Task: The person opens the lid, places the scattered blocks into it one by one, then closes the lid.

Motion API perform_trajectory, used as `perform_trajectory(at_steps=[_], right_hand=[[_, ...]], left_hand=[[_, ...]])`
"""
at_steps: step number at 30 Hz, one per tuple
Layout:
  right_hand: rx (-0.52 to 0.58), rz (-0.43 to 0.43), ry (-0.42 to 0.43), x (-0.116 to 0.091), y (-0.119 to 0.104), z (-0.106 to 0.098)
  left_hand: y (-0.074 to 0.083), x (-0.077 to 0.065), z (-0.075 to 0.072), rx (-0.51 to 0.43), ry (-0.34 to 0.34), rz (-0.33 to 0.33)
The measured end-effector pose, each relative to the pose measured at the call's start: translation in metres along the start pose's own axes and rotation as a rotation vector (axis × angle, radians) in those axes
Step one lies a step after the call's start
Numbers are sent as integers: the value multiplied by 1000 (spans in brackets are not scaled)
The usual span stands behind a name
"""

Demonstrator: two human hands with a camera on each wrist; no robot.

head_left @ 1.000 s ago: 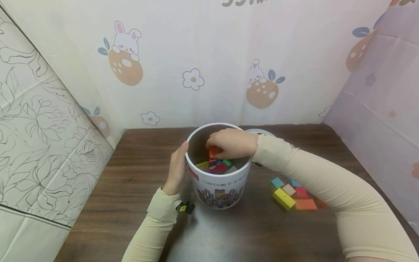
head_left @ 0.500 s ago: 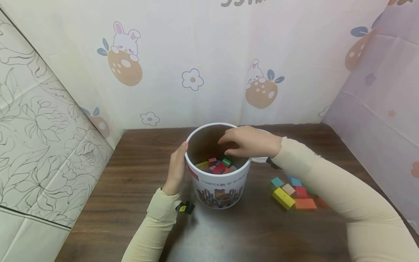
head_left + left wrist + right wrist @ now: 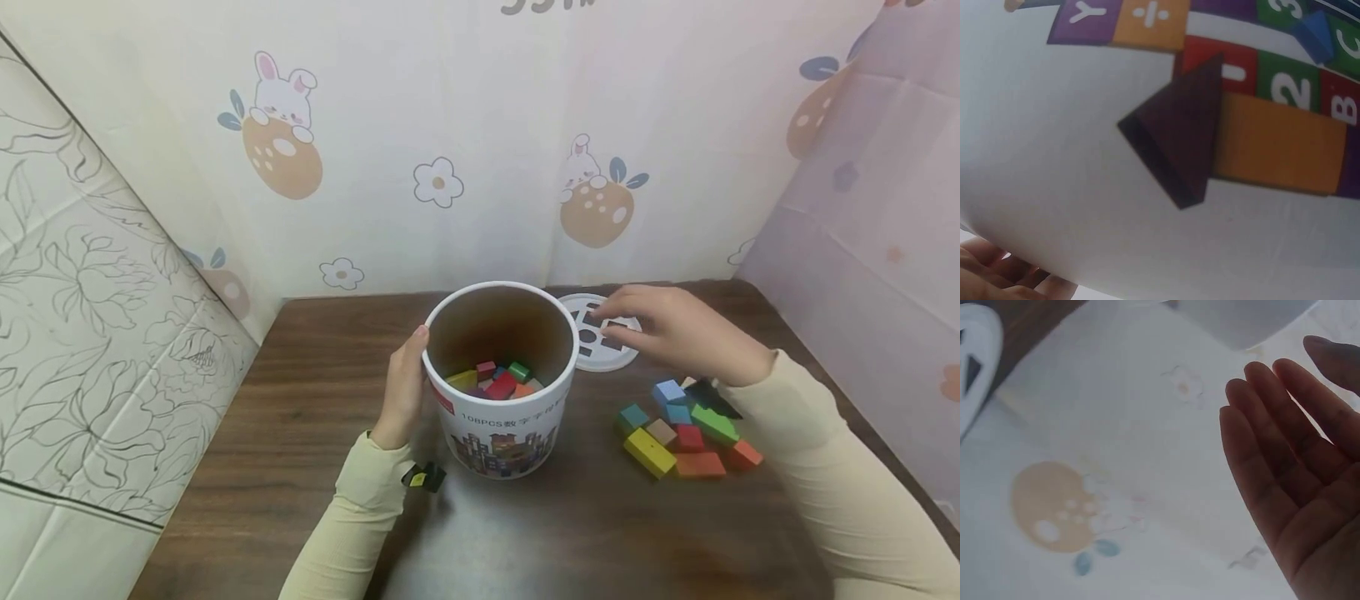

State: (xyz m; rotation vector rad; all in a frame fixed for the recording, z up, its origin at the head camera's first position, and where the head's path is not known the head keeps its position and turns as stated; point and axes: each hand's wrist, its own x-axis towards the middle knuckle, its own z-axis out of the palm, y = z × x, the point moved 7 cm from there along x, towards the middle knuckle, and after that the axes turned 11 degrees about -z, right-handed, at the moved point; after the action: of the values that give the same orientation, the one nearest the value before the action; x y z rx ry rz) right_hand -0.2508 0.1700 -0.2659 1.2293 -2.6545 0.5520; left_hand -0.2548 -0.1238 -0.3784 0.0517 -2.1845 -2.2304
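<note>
A white bucket (image 3: 517,417) with printed toy buildings and lettering stands upright on the table, uncovered. Several coloured wooden blocks (image 3: 501,385) lie at its bottom. My left hand (image 3: 403,387) holds the bucket's left side, thumb at the rim; most of its fingers are hidden behind the wall in the head view. The left wrist view shows those fingers (image 3: 1016,275) against the bucket. Over the white slotted lid (image 3: 600,363), to the right of the bucket, hovers my right hand (image 3: 675,329). Its palm is bare in the right wrist view, with the fingers (image 3: 1266,425) extended.
A loose group of coloured blocks, among them a yellow block (image 3: 650,453) and a green block (image 3: 715,424), lies right of the bucket, near the right forearm. Behind the brown wooden table (image 3: 315,358) hangs a patterned cloth (image 3: 487,208).
My right hand has let go of an orange-red block inside the bucket, then lifted out and moved right over the lid. The left hand and bucket have stayed in place.
</note>
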Motion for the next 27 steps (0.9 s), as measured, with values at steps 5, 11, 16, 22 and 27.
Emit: perform_trajectory(at_steps=[5,11,16,22,27], right_hand=[[7,42,5,-25,23,19],[-7,61,-12,-46,41,61],[45,177,-93,-63,58,93],[58,255,-165,-76,70,115],[62,269,-186,-82,74,127]], left_hand=[[0,0,-1,4,-4,4],[0,-1,0,3,-8,5],[1,-1,-1,-5,-14,12],[1,-1,-1,0,-11,14],[1,-1,0,2,-18,15]])
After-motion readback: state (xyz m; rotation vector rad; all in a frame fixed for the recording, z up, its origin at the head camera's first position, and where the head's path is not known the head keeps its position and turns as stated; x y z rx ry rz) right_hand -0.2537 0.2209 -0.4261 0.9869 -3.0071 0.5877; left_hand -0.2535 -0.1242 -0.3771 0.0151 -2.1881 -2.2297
